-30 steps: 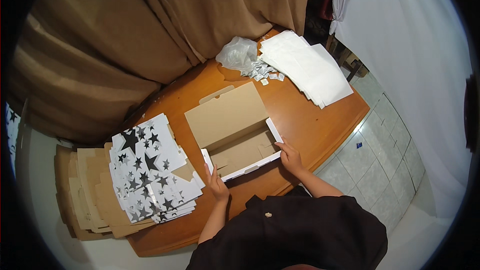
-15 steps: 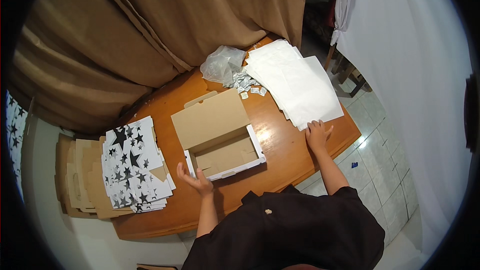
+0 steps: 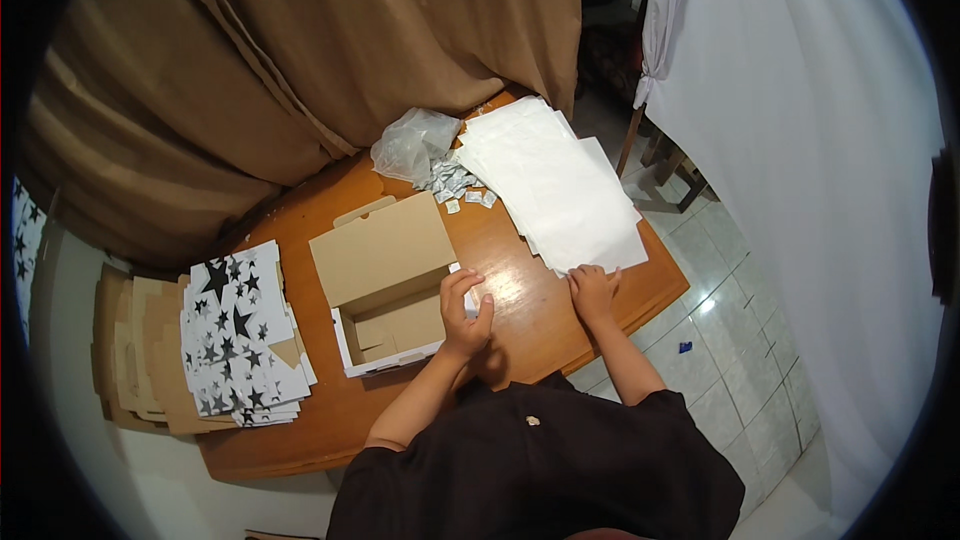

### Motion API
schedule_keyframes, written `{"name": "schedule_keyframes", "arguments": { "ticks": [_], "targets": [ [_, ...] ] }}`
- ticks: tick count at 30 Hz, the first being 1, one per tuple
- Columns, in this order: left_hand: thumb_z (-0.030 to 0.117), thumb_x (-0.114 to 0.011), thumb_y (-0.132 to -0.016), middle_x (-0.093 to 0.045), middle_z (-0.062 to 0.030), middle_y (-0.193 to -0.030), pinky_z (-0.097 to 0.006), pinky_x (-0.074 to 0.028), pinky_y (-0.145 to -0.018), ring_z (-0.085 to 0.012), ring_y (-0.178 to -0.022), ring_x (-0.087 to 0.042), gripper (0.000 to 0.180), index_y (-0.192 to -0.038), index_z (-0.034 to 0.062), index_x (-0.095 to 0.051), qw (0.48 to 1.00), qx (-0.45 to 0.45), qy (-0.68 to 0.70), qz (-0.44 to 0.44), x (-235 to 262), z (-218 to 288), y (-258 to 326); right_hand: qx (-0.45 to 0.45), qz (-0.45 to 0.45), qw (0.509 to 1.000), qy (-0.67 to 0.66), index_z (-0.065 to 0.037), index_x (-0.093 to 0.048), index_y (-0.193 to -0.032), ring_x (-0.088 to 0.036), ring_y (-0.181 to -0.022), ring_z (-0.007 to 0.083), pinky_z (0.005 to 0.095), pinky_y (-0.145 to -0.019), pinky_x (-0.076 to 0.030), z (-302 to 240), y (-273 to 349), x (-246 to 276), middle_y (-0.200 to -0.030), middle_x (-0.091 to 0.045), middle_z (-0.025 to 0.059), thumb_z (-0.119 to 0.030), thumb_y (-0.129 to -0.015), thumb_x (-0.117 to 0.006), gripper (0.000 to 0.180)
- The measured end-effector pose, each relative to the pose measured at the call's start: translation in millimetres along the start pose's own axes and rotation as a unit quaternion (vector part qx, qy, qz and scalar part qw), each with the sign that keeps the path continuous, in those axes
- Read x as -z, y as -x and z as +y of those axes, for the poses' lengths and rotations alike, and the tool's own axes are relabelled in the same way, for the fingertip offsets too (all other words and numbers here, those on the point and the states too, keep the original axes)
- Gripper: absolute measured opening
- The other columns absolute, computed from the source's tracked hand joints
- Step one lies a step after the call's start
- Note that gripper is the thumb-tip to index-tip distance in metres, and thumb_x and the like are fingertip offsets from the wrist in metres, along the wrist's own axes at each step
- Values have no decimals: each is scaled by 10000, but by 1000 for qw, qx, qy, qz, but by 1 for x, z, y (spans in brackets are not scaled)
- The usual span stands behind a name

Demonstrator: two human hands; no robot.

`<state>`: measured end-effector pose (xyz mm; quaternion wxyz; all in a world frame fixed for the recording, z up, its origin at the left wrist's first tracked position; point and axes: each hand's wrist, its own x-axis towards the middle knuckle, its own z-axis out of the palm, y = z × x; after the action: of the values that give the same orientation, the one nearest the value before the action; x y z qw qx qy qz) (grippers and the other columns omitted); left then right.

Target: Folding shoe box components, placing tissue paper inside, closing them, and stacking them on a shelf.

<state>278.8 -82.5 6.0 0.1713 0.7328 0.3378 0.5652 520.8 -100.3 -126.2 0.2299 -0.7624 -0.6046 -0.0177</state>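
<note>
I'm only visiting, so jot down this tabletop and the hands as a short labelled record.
Surface: brown wooden table
Box: cardboard, lid open
Left hand: at the box's right wall, fingers half-curled; contact unclear
Right hand: fingers at near edge of white sheets
Left of box: star-patterned cardboard pile
Beyond box: silvery packets, translucent plastic bag

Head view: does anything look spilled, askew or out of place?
A small blue object lies on the floor tiles, apart from everything on the table. Small silvery packets lie loose beside the plastic bag, possibly spilled. The white sheets are stacked unevenly.
</note>
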Motion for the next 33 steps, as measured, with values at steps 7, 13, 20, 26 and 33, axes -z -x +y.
{"name": "schedule_keyframes", "arguments": {
  "ticks": [7, 13, 20, 26, 33],
  "targets": [
    [81, -658, -711, -510, -180, -1120, -407, -389, -909, -331, -1061, -487, 367, -1063, 66, -554, 986, 61, -58, -145, -15, 5, -11, -4, 70, 976, -205, -96, -659, -862, -612, -828, 197, 499, -972, -278, -48, 17, 59, -840, -669, 33, -191, -834, -606, 112],
    [190, -722, -722, -570, -91, -1126, -446, -330, -968, -264, -1078, -518, 291, -997, 140, -644, 913, -189, -151, -328, -15, -8, -57, 124, -3, 933, -339, -66, -644, -978, -622, -784, 206, 459, -981, -310, -79, 16, 154, -851, -665, 74, -203, -815, -647, 213],
    [191, -655, -829, -650, -31, -768, -263, -478, -616, -119, -678, -611, 138, -870, 60, -663, 954, 108, 92, -264, 39, 55, -139, 14, 250, 839, -484, -19, -428, -1264, -421, -1180, 251, 377, -1038, -249, -50, 8, 226, -1214, -493, 142, -358, -875, -513, 523],
    [160, -632, -868, -632, -6, -810, -200, -455, -633, -52, -722, -558, 170, -916, -3, -634, 950, 146, 270, -56, 99, 69, -154, 47, 19, 748, -662, -32, -296, -1373, -363, -1234, 241, 374, -1052, -231, -66, -5, 166, -1299, -410, 158, -433, -785, -616, 780],
    [192, -628, -878, -620, 12, -808, -175, -416, -631, -25, -696, -527, 210, -941, -9, -616, 956, 147, 236, 98, 173, 44, -141, 64, -257, 734, -626, 7, -594, -1030, -563, -872, 120, 265, -776, -432, -133, -5, 131, -904, -618, 58, -127, -796, -672, 281]
  ]
}}
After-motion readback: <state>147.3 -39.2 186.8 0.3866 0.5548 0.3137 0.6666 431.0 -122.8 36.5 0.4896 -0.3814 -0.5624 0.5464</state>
